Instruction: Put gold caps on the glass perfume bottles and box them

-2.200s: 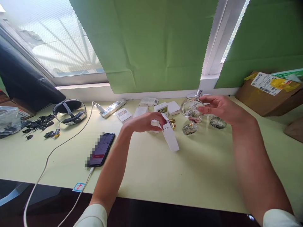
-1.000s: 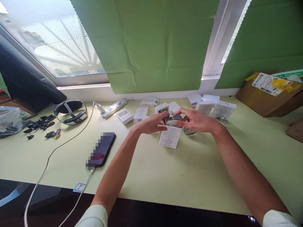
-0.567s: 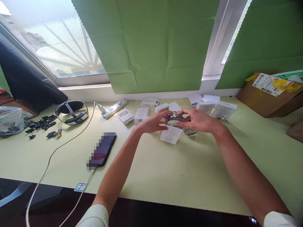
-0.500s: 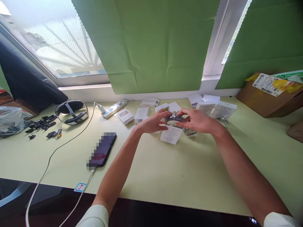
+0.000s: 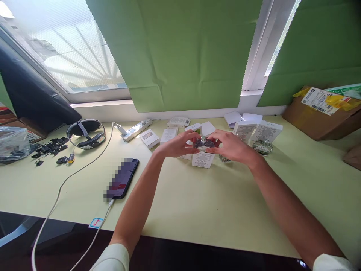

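A round glass perfume bottle (image 5: 204,143) with a silver spray top sits partly down inside an upright white box (image 5: 202,159) printed with small text. My left hand (image 5: 177,144) grips the box and bottle from the left. From the right, my right hand (image 5: 229,146) pinches the bottle's upper edge. Both hands have their fingers curled closed around it, over the middle of the pale yellow desk (image 5: 180,195).
Two more glass bottles (image 5: 262,147) and several white boxes (image 5: 265,131) lie behind my hands. A phone (image 5: 122,179) on a white cable, a power strip (image 5: 134,128), a headset (image 5: 86,132), small black parts (image 5: 47,146) and a cardboard box (image 5: 321,111) surround them.
My right hand brought the bottle from the air down to the box, which my left hand stood upright. The bottle has since sunk lower into the box.
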### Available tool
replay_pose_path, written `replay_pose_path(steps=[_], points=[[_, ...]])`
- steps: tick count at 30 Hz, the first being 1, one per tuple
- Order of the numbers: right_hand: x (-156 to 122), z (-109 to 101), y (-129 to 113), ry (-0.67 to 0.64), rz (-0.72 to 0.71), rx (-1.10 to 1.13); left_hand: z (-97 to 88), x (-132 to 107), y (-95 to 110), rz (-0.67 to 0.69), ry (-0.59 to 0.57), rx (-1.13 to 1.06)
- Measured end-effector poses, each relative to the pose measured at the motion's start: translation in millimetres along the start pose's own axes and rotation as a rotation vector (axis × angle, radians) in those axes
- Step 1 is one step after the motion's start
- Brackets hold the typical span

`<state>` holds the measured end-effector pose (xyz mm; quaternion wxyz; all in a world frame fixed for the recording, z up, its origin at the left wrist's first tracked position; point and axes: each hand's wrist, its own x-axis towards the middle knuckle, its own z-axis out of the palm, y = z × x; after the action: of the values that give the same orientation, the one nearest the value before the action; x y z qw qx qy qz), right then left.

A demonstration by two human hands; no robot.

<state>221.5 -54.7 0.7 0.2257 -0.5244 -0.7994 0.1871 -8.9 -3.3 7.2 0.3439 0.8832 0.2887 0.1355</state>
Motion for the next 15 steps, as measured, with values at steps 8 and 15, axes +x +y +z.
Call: replay_pose_path(steps=[8,15], points=[[5.7,4.8,1.7,-0.026,0.013,-0.037,-3.2,-1.5,0.1,-0.012,0.04,-0.003],[3.6,4.0,1.6,-0.065,-0.023,0.031,-4.2,-2.9,5.9,-0.035,0.019,0.081]])
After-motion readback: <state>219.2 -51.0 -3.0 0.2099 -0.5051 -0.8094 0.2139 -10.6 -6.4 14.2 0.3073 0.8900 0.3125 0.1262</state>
